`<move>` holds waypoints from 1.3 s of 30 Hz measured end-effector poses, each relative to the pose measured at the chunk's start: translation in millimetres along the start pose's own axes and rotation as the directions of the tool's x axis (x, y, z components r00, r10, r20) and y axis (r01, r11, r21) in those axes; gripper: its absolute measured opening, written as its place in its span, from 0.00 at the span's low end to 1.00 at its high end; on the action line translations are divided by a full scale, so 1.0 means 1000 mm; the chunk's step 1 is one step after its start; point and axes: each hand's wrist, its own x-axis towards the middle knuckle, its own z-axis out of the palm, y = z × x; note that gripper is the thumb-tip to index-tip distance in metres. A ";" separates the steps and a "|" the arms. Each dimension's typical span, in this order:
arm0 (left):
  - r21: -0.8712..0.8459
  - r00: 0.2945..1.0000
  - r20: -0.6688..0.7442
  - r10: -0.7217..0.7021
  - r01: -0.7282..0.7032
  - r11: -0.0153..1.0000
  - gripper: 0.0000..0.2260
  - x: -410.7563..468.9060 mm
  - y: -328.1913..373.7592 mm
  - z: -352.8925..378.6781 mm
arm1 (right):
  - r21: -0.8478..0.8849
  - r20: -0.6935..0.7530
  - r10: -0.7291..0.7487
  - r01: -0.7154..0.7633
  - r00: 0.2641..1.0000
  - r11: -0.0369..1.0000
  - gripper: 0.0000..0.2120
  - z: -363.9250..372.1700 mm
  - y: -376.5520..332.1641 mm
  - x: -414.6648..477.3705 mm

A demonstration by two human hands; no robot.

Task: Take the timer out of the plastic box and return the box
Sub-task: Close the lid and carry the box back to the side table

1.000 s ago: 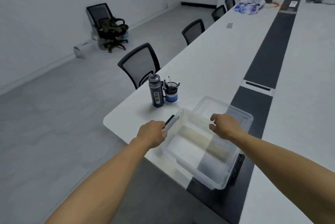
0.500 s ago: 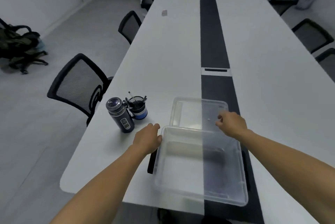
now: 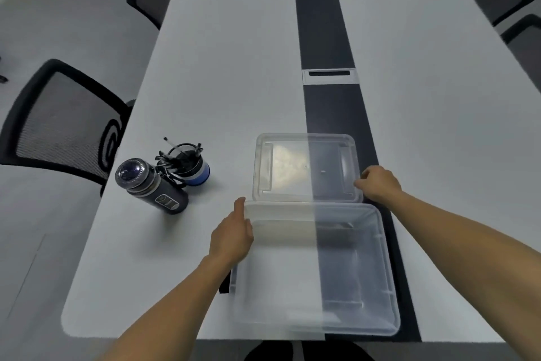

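A clear plastic box (image 3: 389,287) stands open at the table's near edge, and I see no timer inside it. A black piece (image 3: 224,284) sticks out at its left side, below my wrist. The box's clear lid (image 3: 292,167) lies flat on the table just beyond it. My left hand (image 3: 232,236) grips the box's far left corner, thumb up along the rim. My right hand (image 3: 379,185) has its fingers curled on the lid's right edge.
A dark flask (image 3: 150,186) and a blue-based pen cup (image 3: 188,166) stand left of the lid. A black strip (image 3: 325,24) with a cable slot (image 3: 329,74) runs down the white table (image 3: 234,68). Mesh chairs (image 3: 67,120) line both sides.
My head has turned and tilted down over the table. My right hand has moved from the box's rim to the lid's right edge. My left hand has stayed at the box's left side.
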 end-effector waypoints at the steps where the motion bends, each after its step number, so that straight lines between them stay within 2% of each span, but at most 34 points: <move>1: -0.011 0.999 -0.032 -0.010 0.010 1.000 0.22 0.000 0.001 0.003 | -0.003 0.021 0.009 -0.009 1.000 1.000 0.15 0.004 -0.003 0.009; 5: -0.032 0.995 -0.089 -0.041 0.038 0.999 0.20 0.004 0.001 0.010 | -0.084 0.058 0.066 -0.061 0.996 0.995 0.25 0.024 -0.015 0.036; 8: -0.038 0.993 -0.096 -0.063 0.059 0.998 0.20 0.005 -0.001 0.013 | -0.128 0.044 0.124 -0.118 0.991 0.985 0.26 0.033 -0.014 0.050; 15: -0.020 0.990 -0.101 -0.102 0.100 0.995 0.20 0.007 0.000 0.014 | -0.085 0.078 0.147 -0.140 0.986 0.986 0.33 0.026 -0.010 0.069; 19: -0.023 0.990 -0.106 -0.097 0.095 0.995 0.20 0.007 0.001 0.013 | 0.095 0.113 0.167 -0.178 0.979 0.979 0.20 0.021 -0.015 0.072; 25: -0.001 0.990 -0.111 -0.083 0.084 0.996 0.20 0.006 0.001 0.013 | 0.429 0.053 0.223 -0.224 0.973 0.875 0.21 0.007 -0.040 0.071; 30: 0.007 1.000 -0.006 -0.027 0.027 1.000 0.21 0.007 -0.004 0.009 | 0.568 -0.006 0.215 -0.174 0.977 0.805 0.20 -0.009 -0.049 0.047; 33: -0.053 0.997 0.074 -0.003 0.007 0.999 0.22 0.007 -0.011 -0.005 | 0.597 -0.062 0.183 -0.110 0.981 0.795 0.17 -0.022 -0.043 0.024; 36: -0.226 1.000 -0.010 -0.021 0.018 0.974 0.21 0.005 -0.013 -0.025 | 0.610 -0.083 0.138 -0.059 0.987 0.790 0.14 -0.033 -0.035 -0.006; 39: -0.483 0.994 -0.077 -0.081 0.033 0.875 0.15 -0.004 -0.014 -0.054 | 0.643 -0.099 0.116 -0.025 0.988 0.765 0.14 -0.032 -0.022 -0.049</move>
